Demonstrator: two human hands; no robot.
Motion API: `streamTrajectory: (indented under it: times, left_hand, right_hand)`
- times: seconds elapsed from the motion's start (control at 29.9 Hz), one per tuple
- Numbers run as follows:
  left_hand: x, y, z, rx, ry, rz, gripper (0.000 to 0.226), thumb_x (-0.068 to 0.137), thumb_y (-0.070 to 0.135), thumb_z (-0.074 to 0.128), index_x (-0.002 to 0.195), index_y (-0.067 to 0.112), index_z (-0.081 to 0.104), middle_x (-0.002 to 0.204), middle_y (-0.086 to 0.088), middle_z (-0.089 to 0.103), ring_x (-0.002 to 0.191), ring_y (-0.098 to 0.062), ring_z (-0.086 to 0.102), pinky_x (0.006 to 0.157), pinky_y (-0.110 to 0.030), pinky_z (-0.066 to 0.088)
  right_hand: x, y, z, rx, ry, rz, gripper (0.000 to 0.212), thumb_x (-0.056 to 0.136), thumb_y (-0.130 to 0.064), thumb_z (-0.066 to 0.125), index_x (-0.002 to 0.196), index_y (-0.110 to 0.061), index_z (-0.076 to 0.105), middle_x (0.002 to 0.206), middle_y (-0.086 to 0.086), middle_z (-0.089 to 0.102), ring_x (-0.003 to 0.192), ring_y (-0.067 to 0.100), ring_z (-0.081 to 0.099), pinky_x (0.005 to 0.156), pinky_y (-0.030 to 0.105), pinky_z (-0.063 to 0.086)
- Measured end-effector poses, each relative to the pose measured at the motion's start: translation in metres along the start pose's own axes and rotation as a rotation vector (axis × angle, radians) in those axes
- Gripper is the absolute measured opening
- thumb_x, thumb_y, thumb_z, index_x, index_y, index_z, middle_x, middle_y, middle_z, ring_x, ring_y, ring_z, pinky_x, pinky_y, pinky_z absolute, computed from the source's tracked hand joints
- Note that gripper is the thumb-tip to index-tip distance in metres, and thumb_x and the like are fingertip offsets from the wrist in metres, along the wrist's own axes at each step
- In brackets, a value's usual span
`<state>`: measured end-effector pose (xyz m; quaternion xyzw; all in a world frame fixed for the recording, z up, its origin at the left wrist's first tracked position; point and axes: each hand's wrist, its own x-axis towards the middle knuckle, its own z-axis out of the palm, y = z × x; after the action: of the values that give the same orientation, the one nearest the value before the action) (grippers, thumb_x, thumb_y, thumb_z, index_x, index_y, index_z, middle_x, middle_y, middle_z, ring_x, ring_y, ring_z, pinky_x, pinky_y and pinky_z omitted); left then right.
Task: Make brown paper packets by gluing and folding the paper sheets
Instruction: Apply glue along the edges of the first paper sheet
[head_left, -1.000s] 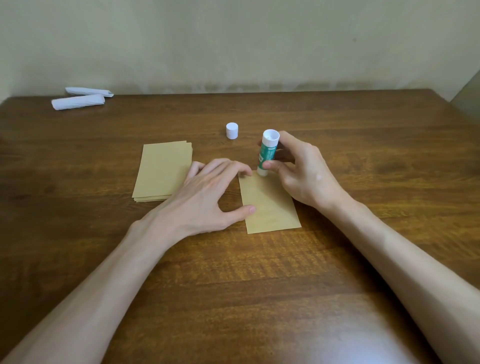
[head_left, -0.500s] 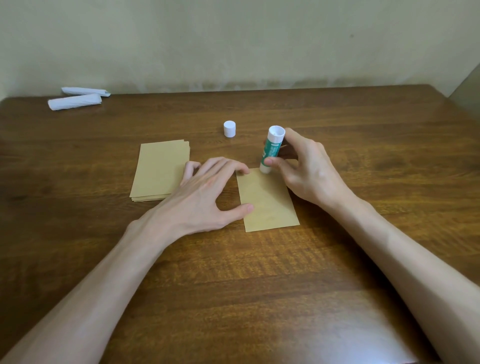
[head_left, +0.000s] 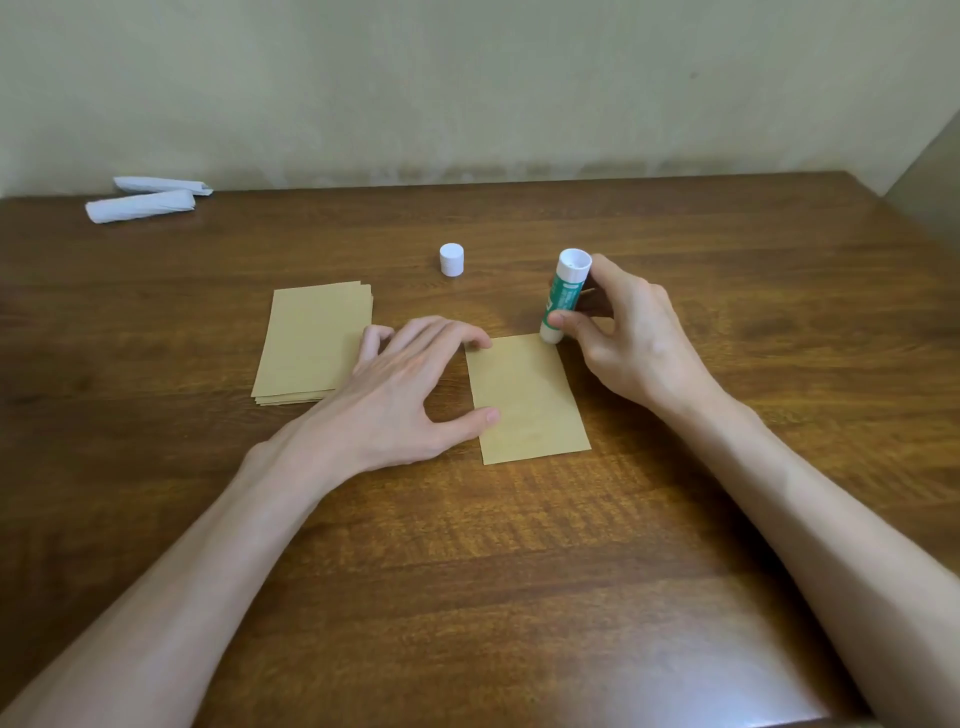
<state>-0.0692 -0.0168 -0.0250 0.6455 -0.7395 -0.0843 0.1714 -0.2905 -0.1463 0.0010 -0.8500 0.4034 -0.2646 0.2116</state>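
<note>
With the right hand (head_left: 628, 332), grips a green-and-white glue stick (head_left: 563, 293) between thumb and curled fingers, slightly tilted, lower end touching the far right corner of a single brown paper sheet (head_left: 527, 405). With the left hand (head_left: 400, 395), flat and fingers spread, presses forefinger tip and thumb on the sheet's left edge. Just left of that hand, a stack of brown sheets (head_left: 311, 343). Farther off, a white cap (head_left: 451, 259) standing upright; at the far left, two white paper rolls (head_left: 140, 206) on the wooden table (head_left: 519, 571).
</note>
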Motion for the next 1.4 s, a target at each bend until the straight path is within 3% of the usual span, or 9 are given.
streamTrajectory:
  times: [0.07, 0.2, 0.3, 0.4, 0.53, 0.67, 0.87, 1.1, 1.4]
  left_hand:
    - [0.0, 0.0, 0.0, 0.008, -0.001, 0.004, 0.057, 0.092, 0.072, 0.052, 0.139, 0.043, 0.036, 0.14, 0.026, 0.04, 0.141, 0.004, 0.028, 0.112, -0.037, 0.021]
    - [0.0, 0.0, -0.001, 0.006, 0.003, 0.007, 0.057, 0.093, 0.072, 0.052, 0.14, 0.044, 0.036, 0.14, 0.026, 0.04, 0.14, 0.005, 0.028, 0.112, -0.036, 0.021]
    - [-0.001, 0.001, 0.0, 0.011, 0.008, 0.012, 0.056, 0.093, 0.072, 0.052, 0.139, 0.044, 0.036, 0.139, 0.026, 0.04, 0.14, 0.004, 0.028, 0.112, -0.035, 0.02]
    - [-0.001, 0.001, -0.003, 0.01, 0.023, 0.005, 0.055, 0.092, 0.07, 0.055, 0.138, 0.044, 0.037, 0.136, 0.027, 0.039, 0.14, 0.005, 0.026, 0.11, -0.034, 0.02]
    - [-0.004, -0.006, -0.013, -0.007, 0.029, -0.045, 0.059, 0.089, 0.068, 0.061, 0.138, 0.045, 0.038, 0.135, 0.027, 0.04, 0.135, 0.008, 0.023, 0.109, -0.035, 0.022]
    - [-0.006, -0.006, -0.014, -0.041, 0.031, -0.058, 0.061, 0.089, 0.064, 0.066, 0.139, 0.044, 0.039, 0.133, 0.029, 0.039, 0.125, 0.015, 0.021, 0.11, -0.037, 0.025]
    - [-0.005, -0.003, -0.011, -0.047, 0.048, -0.033, 0.063, 0.088, 0.064, 0.066, 0.142, 0.044, 0.038, 0.136, 0.031, 0.041, 0.135, 0.011, 0.027, 0.11, -0.037, 0.025]
    - [-0.005, -0.004, -0.011, -0.034, 0.044, -0.041, 0.067, 0.088, 0.065, 0.065, 0.144, 0.041, 0.037, 0.136, 0.029, 0.038, 0.137, 0.006, 0.028, 0.108, -0.035, 0.025]
    - [-0.004, -0.006, -0.01, 0.002, 0.029, -0.049, 0.063, 0.088, 0.068, 0.062, 0.141, 0.043, 0.039, 0.133, 0.027, 0.036, 0.138, 0.005, 0.023, 0.106, -0.033, 0.021]
  right_hand:
    - [-0.001, 0.001, 0.0, 0.019, 0.002, 0.001, 0.026, 0.099, -0.023, 0.074, 0.12, -0.019, 0.06, 0.12, -0.001, 0.072, 0.111, 0.013, 0.067, 0.08, 0.007, 0.044]
    - [-0.004, -0.003, -0.007, 0.234, 0.095, 0.032, 0.027, 0.1, -0.025, 0.073, 0.123, -0.016, 0.064, 0.12, -0.005, 0.071, 0.11, 0.007, 0.068, 0.096, 0.029, 0.058]
    - [-0.005, -0.013, -0.012, 0.441, 0.207, 0.035, 0.029, 0.101, -0.025, 0.073, 0.124, -0.01, 0.064, 0.118, -0.002, 0.071, 0.111, 0.007, 0.068, 0.099, 0.029, 0.057]
    - [-0.005, -0.019, -0.007, 0.488, 0.18, -0.001, 0.028, 0.102, -0.025, 0.073, 0.122, -0.008, 0.064, 0.118, 0.0, 0.07, 0.113, 0.008, 0.068, 0.1, 0.028, 0.056]
    - [0.0, -0.02, 0.002, 0.435, 0.127, -0.07, 0.027, 0.101, -0.021, 0.073, 0.121, -0.007, 0.064, 0.115, 0.001, 0.07, 0.108, 0.007, 0.069, 0.094, 0.02, 0.055]
    - [0.007, -0.017, 0.015, 0.363, 0.064, -0.138, 0.03, 0.099, -0.018, 0.075, 0.126, -0.009, 0.065, 0.118, -0.002, 0.071, 0.108, 0.009, 0.072, 0.097, 0.03, 0.059]
    - [0.009, -0.018, 0.026, 0.346, -0.008, -0.151, 0.04, 0.096, -0.015, 0.078, 0.133, -0.013, 0.062, 0.119, -0.005, 0.072, 0.11, 0.007, 0.072, 0.099, 0.029, 0.059]
    - [0.01, -0.021, 0.031, 0.266, -0.011, -0.15, 0.032, 0.094, -0.03, 0.081, 0.121, -0.022, 0.066, 0.108, -0.012, 0.073, 0.105, 0.004, 0.072, 0.092, 0.026, 0.061]
    - [0.012, -0.015, 0.027, 0.167, -0.085, -0.159, 0.018, 0.1, -0.014, 0.071, 0.116, -0.015, 0.063, 0.113, -0.006, 0.075, 0.11, 0.007, 0.071, 0.097, 0.032, 0.058]
